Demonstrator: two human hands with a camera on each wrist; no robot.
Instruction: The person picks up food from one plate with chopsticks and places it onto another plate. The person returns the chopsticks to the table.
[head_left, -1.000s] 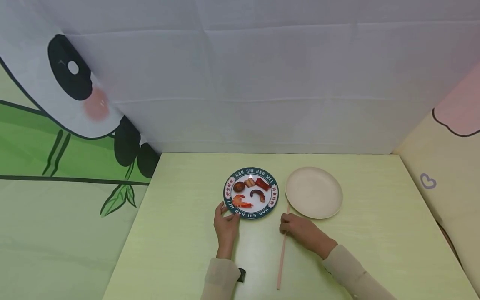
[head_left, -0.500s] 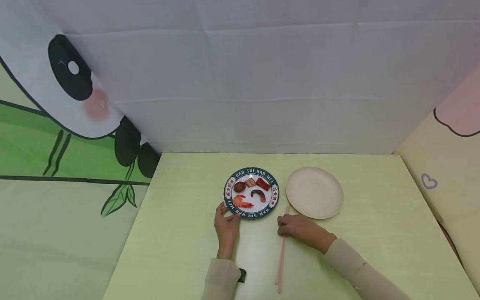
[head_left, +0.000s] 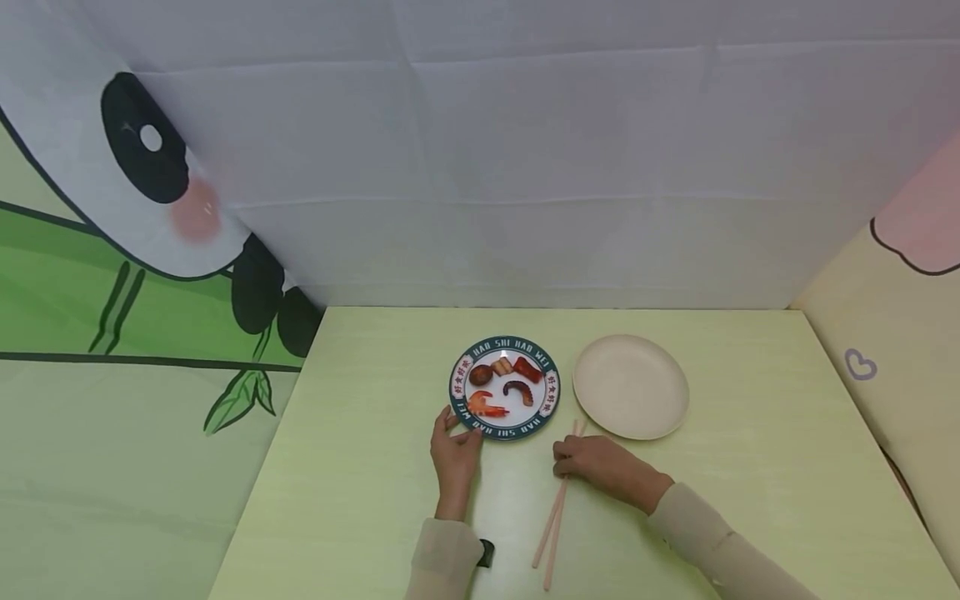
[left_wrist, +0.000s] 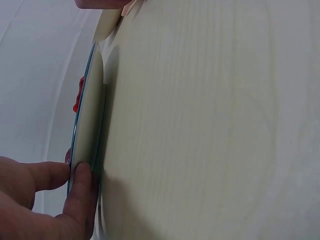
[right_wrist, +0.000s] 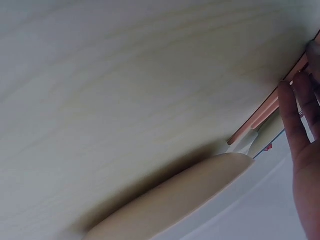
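A round plate with a dark green lettered rim (head_left: 506,432) bears several food-like pieces, among them an orange prawn (head_left: 486,405), a brown ball (head_left: 481,375) and a curved dark piece (head_left: 519,392). My left hand (head_left: 454,462) holds the plate's near-left edge; in the left wrist view its fingers pinch the rim (left_wrist: 90,115) from above and below. My right hand (head_left: 611,468) grips a pair of pink chopsticks (head_left: 555,546) near their far ends, just in front of the beige plate. Their near ends spread apart in a narrow V. In the right wrist view, fingertips press along the chopsticks (right_wrist: 260,111).
A plain beige plate (head_left: 630,387) stands right of the lettered plate, a small gap between them. Both lie on a pale yellow-green table (head_left: 360,467). A white cloth wall (head_left: 525,167) rises at the table's back edge, with printed panels at both sides.
The chopsticks, first seen as one line, have fanned apart, their near ends swinging left. My right hand has shifted slightly left; the left hand stays on the plate.
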